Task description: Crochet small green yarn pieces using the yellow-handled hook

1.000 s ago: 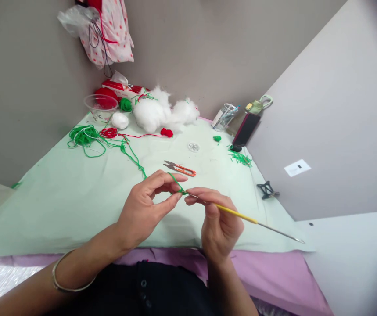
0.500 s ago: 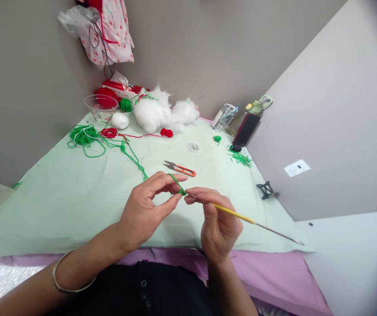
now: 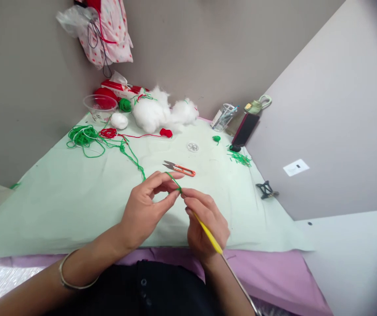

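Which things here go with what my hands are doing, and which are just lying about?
In use:
green yarn, in the left hand
yellow-handled hook, in the right hand

Apparently just lying about:
orange-handled snips
red yarn
white fluff
phone
tissue box

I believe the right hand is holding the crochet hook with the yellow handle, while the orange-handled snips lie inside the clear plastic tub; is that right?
Not quite: the head view shows the orange-handled snips lying on the pale green cloth, outside the clear plastic tub. The right hand is indeed holding the crochet hook with the yellow handle.
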Available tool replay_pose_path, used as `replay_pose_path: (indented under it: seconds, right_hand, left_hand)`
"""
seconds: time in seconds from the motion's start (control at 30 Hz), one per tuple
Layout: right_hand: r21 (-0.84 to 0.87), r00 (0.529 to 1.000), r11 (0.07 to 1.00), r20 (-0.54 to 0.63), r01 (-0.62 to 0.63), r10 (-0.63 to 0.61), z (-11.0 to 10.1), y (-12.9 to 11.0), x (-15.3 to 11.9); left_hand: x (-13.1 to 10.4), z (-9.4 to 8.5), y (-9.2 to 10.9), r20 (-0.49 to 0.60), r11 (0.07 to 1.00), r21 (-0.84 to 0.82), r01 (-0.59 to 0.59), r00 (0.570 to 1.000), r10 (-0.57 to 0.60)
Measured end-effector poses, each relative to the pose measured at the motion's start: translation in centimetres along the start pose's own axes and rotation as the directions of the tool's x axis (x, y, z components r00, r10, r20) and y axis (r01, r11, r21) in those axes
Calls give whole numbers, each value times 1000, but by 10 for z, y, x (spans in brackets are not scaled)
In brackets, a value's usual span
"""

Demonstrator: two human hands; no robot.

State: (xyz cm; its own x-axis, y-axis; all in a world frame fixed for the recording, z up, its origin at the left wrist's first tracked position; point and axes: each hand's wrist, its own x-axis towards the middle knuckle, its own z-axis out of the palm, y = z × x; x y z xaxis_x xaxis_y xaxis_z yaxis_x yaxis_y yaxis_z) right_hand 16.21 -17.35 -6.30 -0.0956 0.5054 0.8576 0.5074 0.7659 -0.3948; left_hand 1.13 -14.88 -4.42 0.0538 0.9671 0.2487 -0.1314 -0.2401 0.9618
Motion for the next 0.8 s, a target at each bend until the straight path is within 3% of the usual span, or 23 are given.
replay_pose_path:
  seconds: [0.1, 0.17, 0.4, 0.8]
  right_hand:
    - [147, 988, 983, -95, -108, 122, 6, 0, 1]
    - [240, 964, 951, -130, -197, 233, 7, -1, 4]
    - [325, 936, 908, -139, -265, 323, 7, -1, 6]
    - [441, 895, 817, -63, -372, 442, 3, 1, 6]
  left_hand:
    - [2, 0, 1, 68, 963, -162, 214, 976, -206]
    - [3, -1, 0, 108, 935, -229, 270, 962, -251]
    - [3, -2, -2, 161, 923, -236, 303, 949, -270]
    - [4, -3, 4, 132, 946, -189, 263, 961, -241]
